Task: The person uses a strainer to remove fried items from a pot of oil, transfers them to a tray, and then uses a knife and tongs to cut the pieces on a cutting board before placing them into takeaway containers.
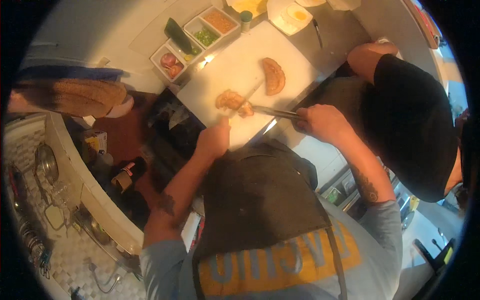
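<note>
My left hand (214,138) is closed around the handle of a knife at the near left edge of a white cutting board (221,69). The knife blade (255,89) runs up and right across browned, meat-like food (229,100), with cut pieces on both sides of it. Metal tongs (277,112) are in my right hand (322,122), over the board's near right edge; their tips touch the small piece right of the blade. Farther back on the board lies a whole crescent-shaped browned piece (273,76), touched by neither hand.
Behind the board stand white containers (199,48) of chopped greens, crumbs and onions, a cucumber-like vegetable (177,35) and a green-capped jar (245,21). Food in paper-lined boxes (290,17) and a pen-like object (318,33) lie at the back right. Another person (407,123) stands close on the right.
</note>
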`<state>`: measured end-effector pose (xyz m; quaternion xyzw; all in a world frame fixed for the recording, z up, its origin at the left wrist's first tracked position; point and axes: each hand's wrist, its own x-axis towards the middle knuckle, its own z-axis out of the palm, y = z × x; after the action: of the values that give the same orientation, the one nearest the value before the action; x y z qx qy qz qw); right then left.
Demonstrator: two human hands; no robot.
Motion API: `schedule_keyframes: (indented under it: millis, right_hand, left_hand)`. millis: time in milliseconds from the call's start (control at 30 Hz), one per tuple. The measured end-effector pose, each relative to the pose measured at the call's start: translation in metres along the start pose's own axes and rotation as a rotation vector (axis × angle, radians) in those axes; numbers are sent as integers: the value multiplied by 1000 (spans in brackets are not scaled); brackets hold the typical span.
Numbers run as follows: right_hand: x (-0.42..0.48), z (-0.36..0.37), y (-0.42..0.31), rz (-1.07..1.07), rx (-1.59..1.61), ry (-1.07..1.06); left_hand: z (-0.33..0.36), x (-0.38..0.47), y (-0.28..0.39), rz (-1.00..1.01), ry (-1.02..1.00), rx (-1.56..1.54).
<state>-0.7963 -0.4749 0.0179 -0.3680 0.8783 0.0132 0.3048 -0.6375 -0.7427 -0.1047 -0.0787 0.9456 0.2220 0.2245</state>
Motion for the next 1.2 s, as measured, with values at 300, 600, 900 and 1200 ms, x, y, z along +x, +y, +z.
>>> schedule_keyframes:
  millis: [300, 600, 900, 1200]
  right_hand:
    - [-2, 4, 0, 30, -34, -29]
    - [-8, 17, 3, 82, 82, -19]
    - [-43, 39, 8, 126, 496, 16]
    - [-1, 73, -55, 149, 1083, 102]
  left_hand:
    - [-66, -58, 3, -16, -193, 169]
    - [-2, 1, -10, 44, -60, 56]
    - [-40, 54, -92, 51, 335, 236]
    - [-5, 31, 10, 207, 278, -888]
